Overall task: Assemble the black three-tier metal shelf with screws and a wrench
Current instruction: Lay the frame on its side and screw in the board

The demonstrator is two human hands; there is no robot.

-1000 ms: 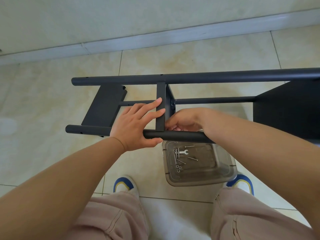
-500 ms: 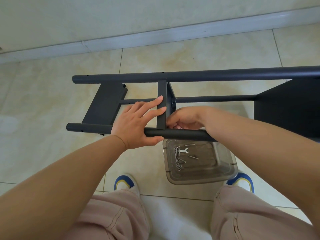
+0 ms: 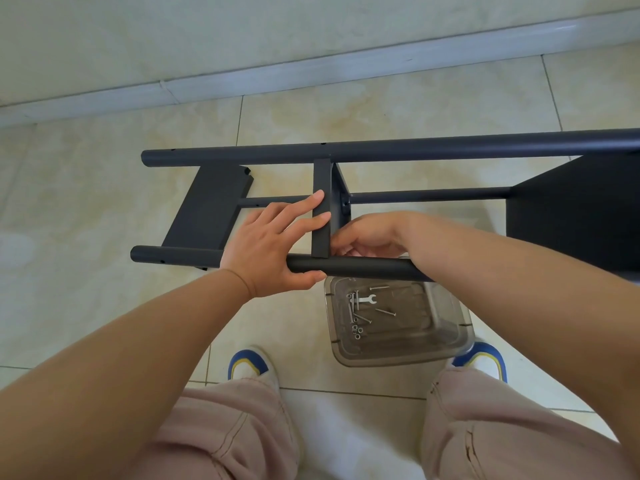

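Note:
The black shelf lies on its side on the tiled floor, with a far pole [image 3: 415, 148] and a near pole [image 3: 173, 256]. A left tier [image 3: 207, 209], a middle tier [image 3: 321, 188] and a right tier [image 3: 571, 216] span between them. My left hand [image 3: 266, 244] lies over the near pole with the thumb hooked under it and straight fingers touching the middle tier's edge. My right hand [image 3: 370, 237] is curled at the joint of the middle tier and the near pole. Its fingertips are hidden behind the pole.
A clear plastic bin [image 3: 450, 344] stands on the floor under the near pole. It holds a small wrench [image 3: 367, 298], several screws [image 3: 356, 317] and nuts [image 3: 356, 330]. My shoes [image 3: 249, 365] are just below it. A wall and baseboard [image 3: 311, 67] run behind the shelf.
Both hands stay in the same places on the shelf. Only the view has drifted slightly.

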